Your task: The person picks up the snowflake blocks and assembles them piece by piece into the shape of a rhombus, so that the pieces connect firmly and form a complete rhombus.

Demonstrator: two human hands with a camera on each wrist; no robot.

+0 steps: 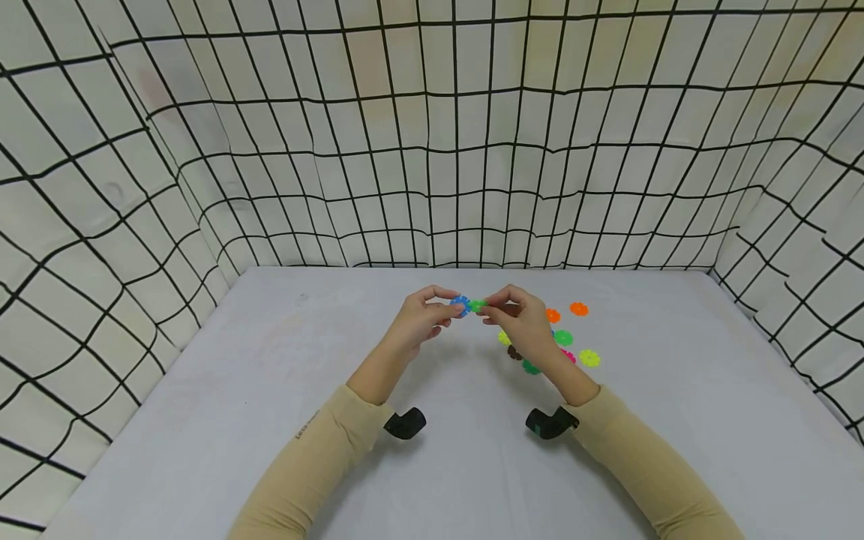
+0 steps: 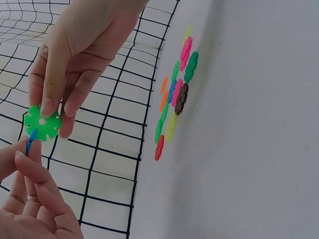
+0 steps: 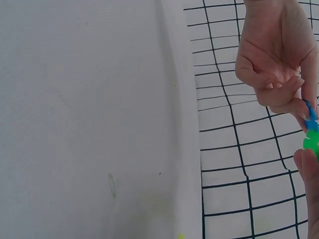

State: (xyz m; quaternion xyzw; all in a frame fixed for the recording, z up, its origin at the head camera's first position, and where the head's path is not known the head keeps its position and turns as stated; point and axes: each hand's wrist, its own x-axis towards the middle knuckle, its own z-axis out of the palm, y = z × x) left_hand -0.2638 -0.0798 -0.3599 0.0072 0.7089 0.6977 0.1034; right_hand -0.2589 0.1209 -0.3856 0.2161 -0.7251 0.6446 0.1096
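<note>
Between thumb and fingers, my left hand point(image 1: 423, 319) pinches a blue notched disc point(image 1: 461, 305) above the table. My right hand point(image 1: 521, 321) pinches a bright green notched disc point(image 1: 477, 306) by its outer side. The two discs meet at their edges; in the left wrist view the blue disc point(image 2: 31, 142) is seen edge-on, crosswise to the green disc point(image 2: 43, 123). In the right wrist view the blue disc point(image 3: 311, 119) and green disc point(image 3: 311, 142) touch at the frame's right edge. How deep their notches sit in each other cannot be told.
On the white table point(image 1: 304, 337), under and beside my right forearm, lie several loose discs, among them an orange disc point(image 1: 579, 308), a yellow disc point(image 1: 589, 358), a brown disc point(image 1: 514, 352) and a red disc point(image 2: 159, 148). A black grid net point(image 1: 439, 150) stands behind and at both sides.
</note>
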